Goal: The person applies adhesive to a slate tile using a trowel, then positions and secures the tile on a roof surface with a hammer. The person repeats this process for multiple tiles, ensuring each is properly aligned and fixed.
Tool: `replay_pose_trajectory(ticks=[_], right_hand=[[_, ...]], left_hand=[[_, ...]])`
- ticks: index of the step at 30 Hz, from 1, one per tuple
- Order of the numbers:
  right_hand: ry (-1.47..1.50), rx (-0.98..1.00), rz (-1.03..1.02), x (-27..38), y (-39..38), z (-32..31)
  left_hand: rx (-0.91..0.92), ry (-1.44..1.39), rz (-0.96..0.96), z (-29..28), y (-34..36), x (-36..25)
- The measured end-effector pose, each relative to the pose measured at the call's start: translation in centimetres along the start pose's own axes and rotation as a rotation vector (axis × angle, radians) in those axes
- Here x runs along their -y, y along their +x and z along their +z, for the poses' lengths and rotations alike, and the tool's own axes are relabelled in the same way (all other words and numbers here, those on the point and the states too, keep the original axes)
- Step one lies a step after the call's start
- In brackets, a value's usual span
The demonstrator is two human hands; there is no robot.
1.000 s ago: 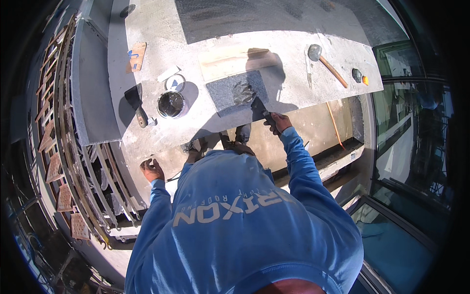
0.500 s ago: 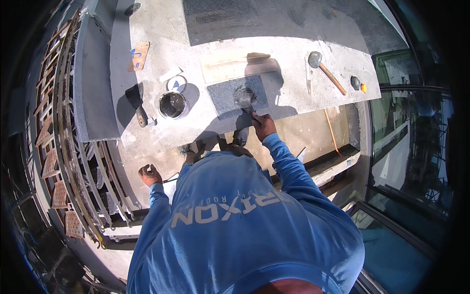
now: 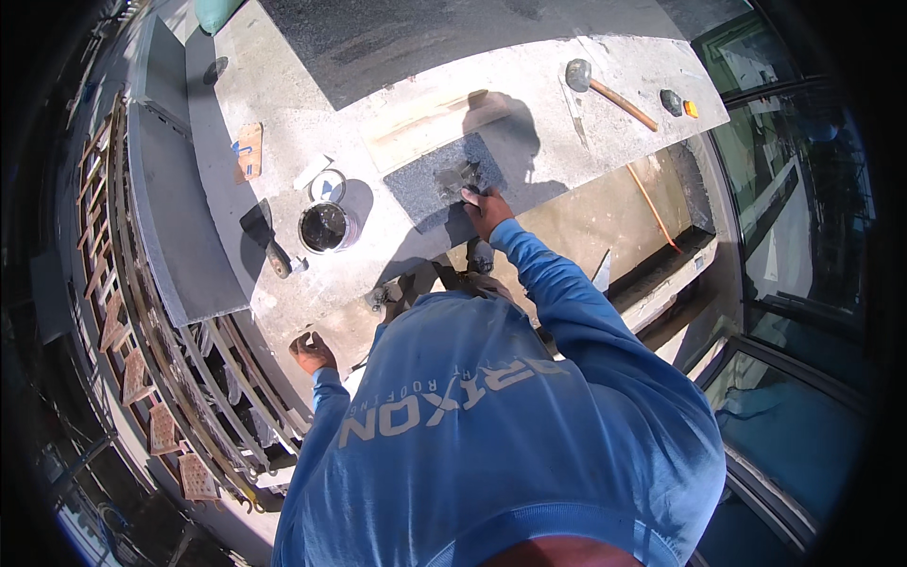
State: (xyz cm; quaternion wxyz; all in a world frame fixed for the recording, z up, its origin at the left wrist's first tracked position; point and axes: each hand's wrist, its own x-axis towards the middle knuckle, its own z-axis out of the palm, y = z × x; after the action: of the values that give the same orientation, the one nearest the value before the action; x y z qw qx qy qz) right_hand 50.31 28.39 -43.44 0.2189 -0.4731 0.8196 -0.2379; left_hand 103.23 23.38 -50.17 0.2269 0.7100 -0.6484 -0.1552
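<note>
My right hand (image 3: pixel 487 212) is closed round a putty knife, its handle mostly covered by my fingers. The blade (image 3: pixel 461 180) lies over a wet-looking grey smear on a small dark grey speckled slab (image 3: pixel 413 192). This slab rests near the front edge of a pale worktop. My left hand (image 3: pixel 314 353) hangs low at the left, away from the worktop, fingers loosely curled and nothing visible in them. Left of the slab stands an open can (image 3: pixel 324 227) of dark material, with its round lid (image 3: pixel 328 185) just behind. A wide scraper (image 3: pixel 265 236) lies farther left.
A mallet (image 3: pixel 612 94), a dark lump (image 3: pixel 671 102) and a yellow tape measure (image 3: pixel 691 110) lie at the right of the pale worktop (image 3: pixel 312 269). A wooden board (image 3: pixel 248 151) sits at left. A large dark slab (image 3: pixel 378 47) spans the back. Metal racking (image 3: pixel 118 312) runs along the left; glass panels stand right.
The view has turned and shifted a little. My right hand has moved the putty knife over the small slab, away from its front edge. My left hand stays low at the left.
</note>
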Motion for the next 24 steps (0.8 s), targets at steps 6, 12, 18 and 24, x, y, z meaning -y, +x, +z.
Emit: replay_pose_trajectory(ticks=[6,12,18,24], right_hand=[[0.040,-0.014,0.033,-0.1,0.2,-0.8],[0.020,-0.043,-0.001,-1.3,-2.3,-2.4],[0.089,0.073,-0.049,-0.5,-3.6,-1.5],[0.061,-0.052,-0.019,-0.2,-2.4,0.0]], left_hand=[[0.034,0.023,0.008,-1.3,0.0,-1.4],[0.058,0.094,0.025,-0.8,-0.5,-0.2],[-0.060,0.155,0.126,0.1,-0.1,2.1],[0.003,-0.094,-0.079,-1.5,4.5,-5.1]])
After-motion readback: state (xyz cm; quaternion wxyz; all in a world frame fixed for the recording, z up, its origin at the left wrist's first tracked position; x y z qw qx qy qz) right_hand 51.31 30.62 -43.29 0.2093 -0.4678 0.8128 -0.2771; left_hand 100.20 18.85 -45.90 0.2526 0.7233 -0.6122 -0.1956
